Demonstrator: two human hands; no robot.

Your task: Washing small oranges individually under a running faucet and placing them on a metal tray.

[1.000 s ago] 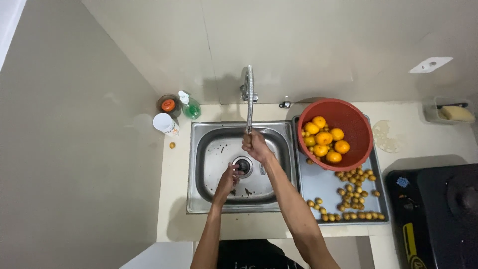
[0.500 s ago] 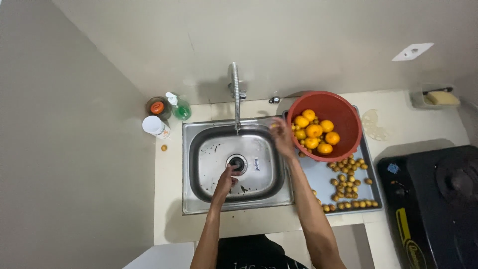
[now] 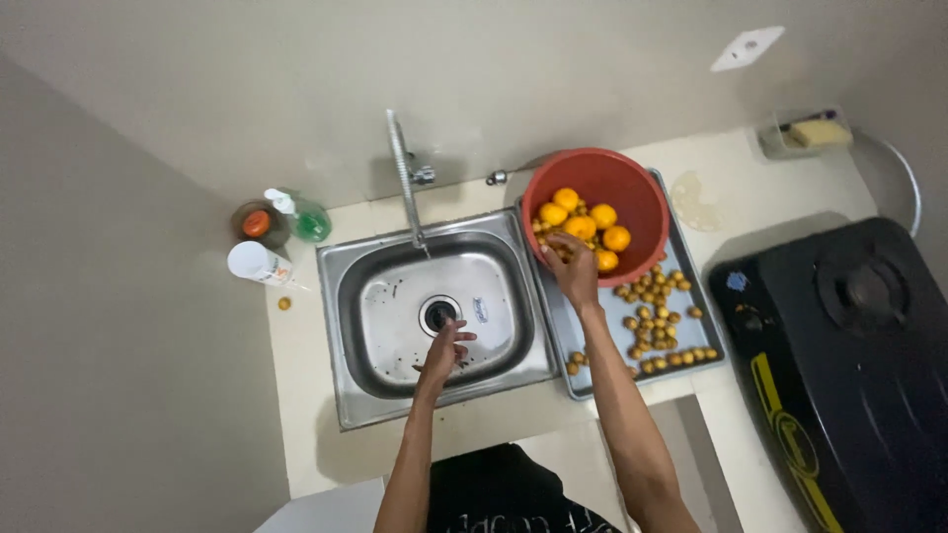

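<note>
Our right hand point(image 3: 573, 268) has left the tap and reached the red bowl point(image 3: 637, 192).
Its fingers curl over the oranges point(image 3: 583, 225) at the bowl's near rim; grip unclear. Our left hand point(image 3: 444, 350) rests loose-fingered in the sink point(image 3: 375, 296), beside the drain point(image 3: 437, 313).

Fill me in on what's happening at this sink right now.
A person stands at a steel sink set in a pale counter. The right hand reaches over the rim of a red bowl of orange fruit, which stands on the draining board. The left hand is down in the basin beside the drain, fingers loose; whether it holds anything is unclear. Many small yellowish fruits lie scattered on the draining board beside the bowl.
</note>
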